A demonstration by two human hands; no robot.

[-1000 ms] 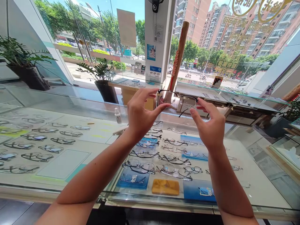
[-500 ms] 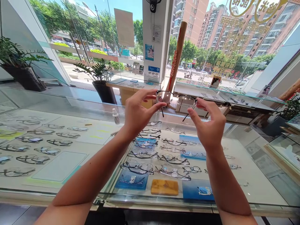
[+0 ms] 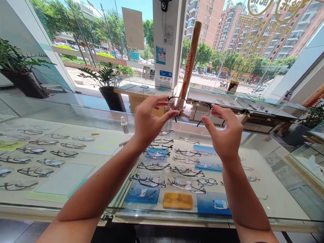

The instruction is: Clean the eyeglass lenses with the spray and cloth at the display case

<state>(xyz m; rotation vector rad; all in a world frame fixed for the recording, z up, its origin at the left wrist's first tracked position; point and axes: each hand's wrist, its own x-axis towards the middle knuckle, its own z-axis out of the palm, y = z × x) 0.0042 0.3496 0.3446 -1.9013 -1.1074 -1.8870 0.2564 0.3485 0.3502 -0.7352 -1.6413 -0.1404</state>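
Both my hands hold up a pair of eyeglasses [image 3: 189, 102] above the glass display case. The frame has dark upper rims and clear lenses, and its temple tips point down. My left hand [image 3: 150, 116] pinches the left end between thumb and fingers. At the other end, my right hand [image 3: 224, 130] grips the corner of the frame the same way, its thumb under the right lens. Below, rows of eyeglasses [image 3: 154, 164] lie inside the display case [image 3: 278, 189], along with a yellow-brown block [image 3: 177, 201].
A small white bottle [image 3: 124, 125] stands on the case top beyond my left forearm. Potted plants [image 3: 111, 96] stand near the windows. A wooden post [image 3: 191, 57] rises behind the eyeglasses. More eyeglasses [image 3: 32, 172] lie in the left part of the case.
My view has shifted very slightly. The eyeglasses are tilted a little differently, and both hands keep their hold almost in place.
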